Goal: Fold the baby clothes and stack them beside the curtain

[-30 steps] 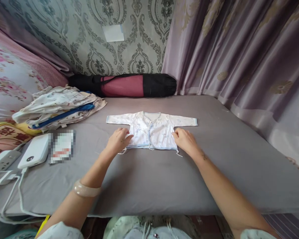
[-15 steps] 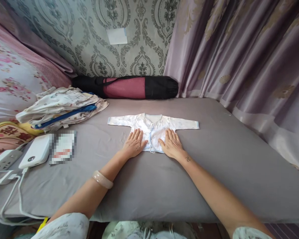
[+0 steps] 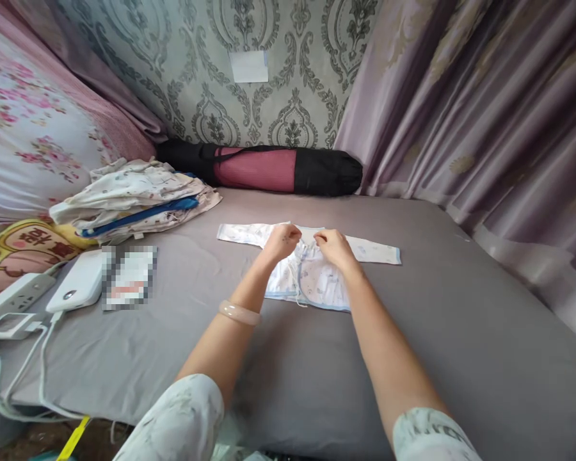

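A small white baby shirt (image 3: pixel 317 282) with light blue trim and a faint print lies on the grey sheet, its sleeves spread to both sides and thin white ties down its front. My left hand (image 3: pixel 284 241) is closed in a pinch at the left side of the neckline. Across from it, my right hand (image 3: pixel 335 247) pinches the right side of the neckline. The fingertips of both hands hide the exact bit of cloth they hold. A pale bangle (image 3: pixel 239 313) circles my left wrist.
A pile of folded clothes (image 3: pixel 139 198) lies at the left, with a white power bank (image 3: pixel 77 282), a power strip (image 3: pixel 16 298) and cables nearer me. Along the wall rests a black and pink rolled bag (image 3: pixel 254 169). Curtains (image 3: pixel 436 115) hang at the right.
Both hands have left the shirt's lower front, where they lay flat, and moved up to the neckline. Their fingers have closed. The view has shifted slightly.
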A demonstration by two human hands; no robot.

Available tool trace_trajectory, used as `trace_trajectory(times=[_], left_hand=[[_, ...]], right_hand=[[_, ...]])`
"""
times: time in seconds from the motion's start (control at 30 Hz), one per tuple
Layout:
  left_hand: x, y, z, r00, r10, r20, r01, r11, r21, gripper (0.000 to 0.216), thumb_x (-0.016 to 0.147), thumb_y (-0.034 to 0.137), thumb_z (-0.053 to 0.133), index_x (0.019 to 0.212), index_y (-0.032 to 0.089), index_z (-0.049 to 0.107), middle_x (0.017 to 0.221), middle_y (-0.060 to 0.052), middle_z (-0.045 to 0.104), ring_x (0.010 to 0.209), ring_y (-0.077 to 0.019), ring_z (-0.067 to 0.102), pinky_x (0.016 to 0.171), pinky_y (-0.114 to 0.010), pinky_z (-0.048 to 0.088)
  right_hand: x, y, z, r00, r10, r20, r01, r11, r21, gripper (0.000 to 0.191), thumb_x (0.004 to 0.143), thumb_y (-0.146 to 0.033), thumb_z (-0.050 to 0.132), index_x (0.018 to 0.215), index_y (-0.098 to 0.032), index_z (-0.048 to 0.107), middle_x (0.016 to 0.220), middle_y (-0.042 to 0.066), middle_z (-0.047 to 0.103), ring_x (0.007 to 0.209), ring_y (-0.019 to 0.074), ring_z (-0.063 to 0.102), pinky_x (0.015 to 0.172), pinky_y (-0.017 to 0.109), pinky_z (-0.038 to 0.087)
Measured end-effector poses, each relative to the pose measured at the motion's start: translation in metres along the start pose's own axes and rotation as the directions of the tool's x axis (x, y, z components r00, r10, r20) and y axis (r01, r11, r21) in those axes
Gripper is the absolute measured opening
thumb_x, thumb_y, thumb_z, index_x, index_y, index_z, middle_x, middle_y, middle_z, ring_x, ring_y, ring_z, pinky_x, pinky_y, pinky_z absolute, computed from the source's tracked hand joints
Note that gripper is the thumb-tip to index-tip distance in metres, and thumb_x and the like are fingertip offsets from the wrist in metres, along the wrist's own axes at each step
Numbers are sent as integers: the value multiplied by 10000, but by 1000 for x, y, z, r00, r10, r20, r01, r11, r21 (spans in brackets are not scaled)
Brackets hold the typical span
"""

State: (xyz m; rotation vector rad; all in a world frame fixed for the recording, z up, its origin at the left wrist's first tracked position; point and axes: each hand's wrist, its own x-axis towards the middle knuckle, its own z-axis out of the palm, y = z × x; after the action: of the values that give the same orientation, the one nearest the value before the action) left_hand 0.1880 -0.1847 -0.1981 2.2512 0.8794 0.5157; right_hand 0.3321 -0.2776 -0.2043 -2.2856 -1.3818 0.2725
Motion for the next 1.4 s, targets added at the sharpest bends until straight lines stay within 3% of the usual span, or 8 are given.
trace_trajectory(times=[0.2, 0.37, 0.47, 0.57, 0.8, 1.07, 1.2, 1.4], left_hand=[[19, -5, 37, 997, -62, -36, 66, 989, 131, 321, 830, 63, 427, 1036, 127, 665, 1011, -104, 689, 971, -188, 627, 848, -269, 464], [14, -20, 44, 993, -100, 58, 74, 936, 343, 390, 858, 94, 422, 1204, 151, 592, 1117, -145, 606, 1015, -218, 612, 868, -303, 469], [13, -22, 45, 992, -77, 102, 32, 921, 388, 545, 846, 79, 429, 1374, 214, 453, 1176, -136, 554, 1061, -223, 590, 876, -310, 468], [15, -21, 45, 986, -86, 141, 21, 914, 405, 552, 845, 80, 430, 1364, 265, 465, 1172, -115, 544, 1040, -214, 595, 867, -308, 472], [21, -23, 42, 993, -74, 92, 36, 933, 359, 320, 865, 128, 416, 1097, 190, 627, 1036, -105, 607, 950, -201, 621, 830, -287, 473], [30, -27, 47, 998, 38, -56, -30, 992, 125, 276, 821, 94, 446, 981, 142, 665, 887, -73, 683, 862, -181, 627, 819, -270, 465], [32, -29, 51, 999, -2, -49, 1, 1000, -28, 385, 790, 63, 441, 1133, 114, 609, 861, -59, 684, 780, -155, 625, 788, -268, 483], [27, -28, 52, 999, -15, 47, 19, 996, -82, 614, 733, 17, 441, 1335, 136, 430, 1070, -79, 668, 782, -124, 618, 775, -256, 497]], right_hand=[[13, 0, 32, 994, 59, 86, -58, 998, -19, 314, 893, -216, 470, 1128, -239, 676, 1156, 79, 672, 1077, 212, 598, 860, 274, 424], [8, 9, 35, 990, -18, 141, 28, 997, -66, 348, 902, -184, 442, 1190, -235, 631, 1237, 100, 613, 1129, 210, 570, 913, 282, 409], [8, 8, 33, 989, -10, 146, 24, 995, -94, 336, 886, -153, 439, 1159, -232, 618, 1193, 98, 621, 1098, 208, 579, 890, 284, 413], [9, 6, 31, 989, 21, 148, -5, 994, -112, 287, 859, -148, 467, 1096, -222, 610, 1144, 93, 633, 1050, 210, 589, 837, 281, 418], [12, 9, 32, 992, 10, 124, 0, 996, -86, 180, 831, -170, 513, 971, -234, 606, 1030, 68, 650, 946, 204, 594, 728, 271, 394], [22, 16, 33, 1000, 17, 11, -19, 984, 179, 114, 818, -183, 528, 887, -230, 605, 852, 14, 665, 795, 161, 597, 706, 255, 411], [26, 23, 44, 998, 56, -37, -42, 952, 304, 100, 803, -193, 537, 873, -239, 590, 820, -12, 655, 769, 149, 609, 683, 244, 427], [24, 20, 50, 999, 43, 1, -41, 955, 293, 81, 809, -193, 520, 843, -230, 582, 826, -10, 648, 768, 143, 604, 707, 249, 432]])
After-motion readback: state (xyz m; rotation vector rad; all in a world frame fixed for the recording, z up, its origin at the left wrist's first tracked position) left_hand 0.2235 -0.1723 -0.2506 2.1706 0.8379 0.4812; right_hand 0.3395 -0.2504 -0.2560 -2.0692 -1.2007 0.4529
